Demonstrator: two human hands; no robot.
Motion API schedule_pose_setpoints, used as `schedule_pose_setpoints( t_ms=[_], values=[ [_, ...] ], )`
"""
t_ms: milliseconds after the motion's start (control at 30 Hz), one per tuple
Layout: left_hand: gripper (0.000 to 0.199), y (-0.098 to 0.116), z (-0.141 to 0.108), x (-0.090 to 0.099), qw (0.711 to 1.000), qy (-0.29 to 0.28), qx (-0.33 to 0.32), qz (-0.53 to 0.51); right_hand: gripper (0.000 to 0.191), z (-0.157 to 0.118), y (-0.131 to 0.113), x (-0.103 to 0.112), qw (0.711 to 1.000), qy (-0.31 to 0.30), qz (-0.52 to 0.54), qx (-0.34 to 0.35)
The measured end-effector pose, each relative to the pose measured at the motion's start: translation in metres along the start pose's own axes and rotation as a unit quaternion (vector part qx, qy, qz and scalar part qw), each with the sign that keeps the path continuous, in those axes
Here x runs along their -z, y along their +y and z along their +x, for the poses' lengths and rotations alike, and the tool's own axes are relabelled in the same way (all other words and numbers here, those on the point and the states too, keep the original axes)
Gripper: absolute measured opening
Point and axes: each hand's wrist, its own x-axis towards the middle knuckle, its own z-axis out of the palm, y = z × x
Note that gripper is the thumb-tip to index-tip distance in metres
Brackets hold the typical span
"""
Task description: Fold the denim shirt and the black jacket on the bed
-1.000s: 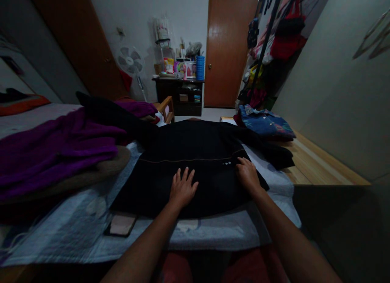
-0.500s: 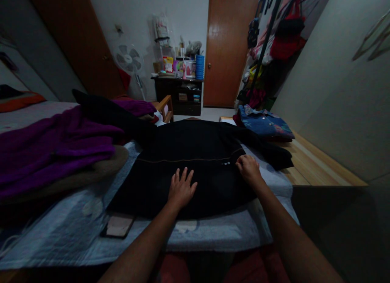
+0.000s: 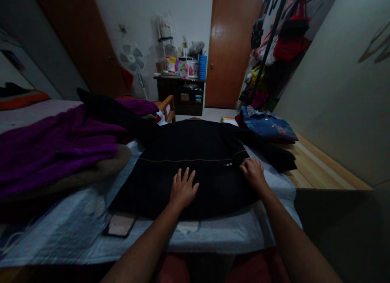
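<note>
A black long-sleeved top (image 3: pixel 189 141) lies spread on a pale blue cloth (image 3: pixel 219 238), its sleeves reaching out to both sides. A thin brown line runs across it, with a few small white dots near the line's right end. My left hand (image 3: pixel 183 189) rests flat on its lower middle, fingers spread. At the garment's right edge, just beside the dots, my right hand (image 3: pixel 253 172) has its fingers curled onto the fabric; the fingertips are partly hidden.
Purple clothing (image 3: pixel 61 145) is heaped on the left. A phone-like flat object (image 3: pixel 121 225) lies by the top's lower left corner. Folded denim clothing (image 3: pixel 268 122) sits on a wooden board (image 3: pixel 323 169) at right. Behind stand a fan (image 3: pixel 132 57) and a dark cabinet (image 3: pixel 167 92).
The view has shifted slightly, so everything sits a little farther right. My right hand's fingers have changed slightly at the top's edge. My left hand stays flat on the fabric.
</note>
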Motion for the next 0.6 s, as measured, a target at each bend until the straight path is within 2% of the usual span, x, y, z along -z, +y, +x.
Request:
schedule_pose_setpoints(
  t_ms=[167, 333, 433, 600],
  values=[
    [0.057, 0.0, 0.0, 0.0, 1.0, 0.001, 0.003, -0.002, 0.013, 0.004, 0.003, 0.014, 0.998, 0.036, -0.021, -0.046],
    [0.056, 0.0, 0.0, 0.001, 1.0, 0.0, 0.003, -0.004, 0.021, -0.003, -0.022, 0.021, 0.994, -0.007, -0.104, 0.02],
    [0.056, 0.001, 0.0, 0.001, 1.0, -0.001, 0.005, -0.005, 0.029, -0.007, -0.033, 0.018, 0.987, -0.022, -0.159, 0.012],
    [0.057, 0.001, 0.0, 0.002, 1.0, -0.011, 0.01, -0.009, 0.016, -0.005, -0.034, 0.015, 0.983, -0.038, -0.176, 0.022]
  ],
)
